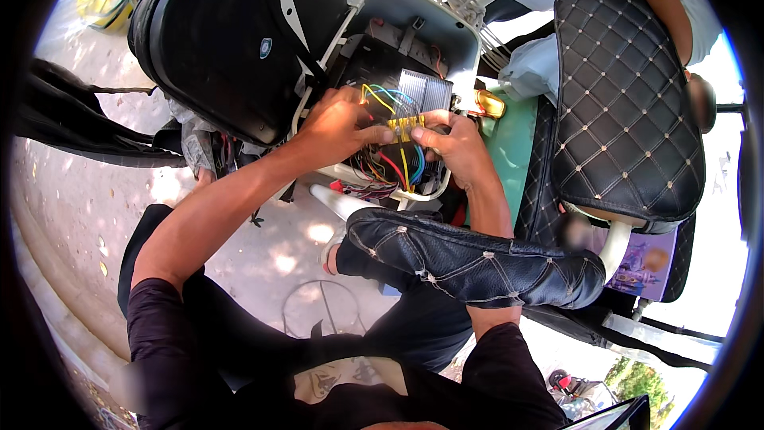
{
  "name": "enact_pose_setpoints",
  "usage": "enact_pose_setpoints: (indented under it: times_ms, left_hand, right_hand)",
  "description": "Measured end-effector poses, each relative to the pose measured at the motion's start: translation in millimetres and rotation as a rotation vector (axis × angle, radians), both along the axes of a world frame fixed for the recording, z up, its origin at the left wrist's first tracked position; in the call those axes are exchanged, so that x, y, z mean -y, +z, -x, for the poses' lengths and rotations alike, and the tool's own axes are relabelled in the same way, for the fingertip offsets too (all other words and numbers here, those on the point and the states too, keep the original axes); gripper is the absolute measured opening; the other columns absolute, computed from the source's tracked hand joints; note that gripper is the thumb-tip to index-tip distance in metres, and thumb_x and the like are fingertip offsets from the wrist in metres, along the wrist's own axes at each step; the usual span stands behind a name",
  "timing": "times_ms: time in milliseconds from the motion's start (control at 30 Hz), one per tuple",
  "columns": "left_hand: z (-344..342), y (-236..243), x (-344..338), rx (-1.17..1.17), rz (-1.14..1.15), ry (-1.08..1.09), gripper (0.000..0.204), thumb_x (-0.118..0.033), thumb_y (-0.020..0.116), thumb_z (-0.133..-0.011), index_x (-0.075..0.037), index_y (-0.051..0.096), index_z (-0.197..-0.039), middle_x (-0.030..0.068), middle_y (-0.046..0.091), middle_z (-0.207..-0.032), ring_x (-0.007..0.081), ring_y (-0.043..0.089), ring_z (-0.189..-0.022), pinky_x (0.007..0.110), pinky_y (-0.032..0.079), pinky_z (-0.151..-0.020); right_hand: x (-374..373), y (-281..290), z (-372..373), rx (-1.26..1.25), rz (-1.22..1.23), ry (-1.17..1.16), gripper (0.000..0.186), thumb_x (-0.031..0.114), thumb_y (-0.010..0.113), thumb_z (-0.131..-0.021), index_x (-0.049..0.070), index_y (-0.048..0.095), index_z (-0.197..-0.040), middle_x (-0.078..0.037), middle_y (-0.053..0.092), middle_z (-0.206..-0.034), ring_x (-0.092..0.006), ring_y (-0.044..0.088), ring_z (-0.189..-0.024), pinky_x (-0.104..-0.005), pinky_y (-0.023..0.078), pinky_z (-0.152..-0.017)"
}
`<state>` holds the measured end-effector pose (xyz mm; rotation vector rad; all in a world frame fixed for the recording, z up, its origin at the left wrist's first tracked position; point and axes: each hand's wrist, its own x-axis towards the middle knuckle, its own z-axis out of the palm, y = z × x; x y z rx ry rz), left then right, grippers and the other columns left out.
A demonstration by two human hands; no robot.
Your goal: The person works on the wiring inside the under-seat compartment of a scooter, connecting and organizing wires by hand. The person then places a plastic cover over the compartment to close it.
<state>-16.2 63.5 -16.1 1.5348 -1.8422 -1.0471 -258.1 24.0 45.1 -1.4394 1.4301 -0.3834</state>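
Over an open compartment (469, 52) under a raised seat, both my hands meet at a yellowish wire connector block (406, 123). Yellow and blue wires (418, 161) run out of it above and below. My left hand (338, 126) pinches its left end, thumb toward the block. At the right end, my right hand (458, 147) grips it between thumb and fingers. Just behind the block lies a silver finned metal box (430, 89). Red, black and other thin wires (370, 167) bunch below my hands. My fingers hide part of the block.
The black seat (215, 48) is tipped up at the left of the compartment. A black quilted backrest (629, 103) stands at the right. A padded black armrest (477, 259) crosses over my right forearm. Another person's arm (664, 0) is at the upper right.
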Motion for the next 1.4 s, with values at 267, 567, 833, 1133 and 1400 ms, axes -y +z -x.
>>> enact_pose_setpoints:
  times_ms: [267,567,833,1133,1400]
  left_hand:
    - [-27,36,14,0.133,0.090,-0.063,0.043,-0.039,0.071,-0.101,0.002,0.078,-0.109,0.0189,0.066,-0.129,0.0348,0.063,-0.123,0.044,0.052,-0.104]
    - [-3,91,20,-0.605,0.036,-0.116,0.039,-0.008,0.080,-0.095,-0.002,0.065,-0.130,0.0020,0.067,-0.111,0.0126,0.067,-0.102,0.030,0.060,-0.080]
    - [17,85,21,-0.401,0.405,-0.198,0.058,-0.012,0.092,-0.079,-0.004,0.065,-0.130,0.0125,0.059,-0.129,0.0287,0.063,-0.118,0.041,0.055,-0.101]
    - [5,78,20,-0.873,-0.007,-0.188,0.034,-0.022,0.075,-0.102,0.000,0.066,-0.127,0.0077,0.066,-0.123,0.0150,0.065,-0.105,0.033,0.055,-0.094]
    - [-7,51,38,-1.232,-0.229,-0.122,0.035,-0.028,0.061,-0.111,0.002,0.070,-0.126,0.0096,0.073,-0.116,0.0173,0.069,-0.106,0.036,0.055,-0.100]
  right_hand:
    - [1,1,2,-0.004,0.090,0.044,0.048,0.026,0.086,-0.087,-0.005,0.071,-0.121,-0.011,0.072,-0.099,-0.0182,0.064,-0.081,-0.0334,0.055,-0.076]
    - [-1,21,-26,0.175,0.630,0.141,0.084,-0.009,0.070,-0.080,0.008,0.038,-0.156,-0.017,0.051,-0.139,-0.0261,0.056,-0.121,-0.0398,0.051,-0.103]
    - [2,22,-32,0.016,0.984,0.249,0.097,-0.003,0.085,-0.072,0.010,0.039,-0.156,-0.021,0.040,-0.150,-0.0417,0.045,-0.142,-0.0510,0.043,-0.118]
    - [-10,28,-38,0.306,0.709,0.161,0.092,0.002,0.096,-0.068,0.007,0.048,-0.147,-0.014,0.040,-0.147,-0.0336,0.052,-0.136,-0.0461,0.055,-0.107]
    - [-3,28,-35,0.447,0.623,0.179,0.026,0.010,0.082,-0.088,0.000,0.073,-0.110,-0.011,0.060,-0.135,-0.0268,0.062,-0.122,-0.0376,0.056,-0.100]
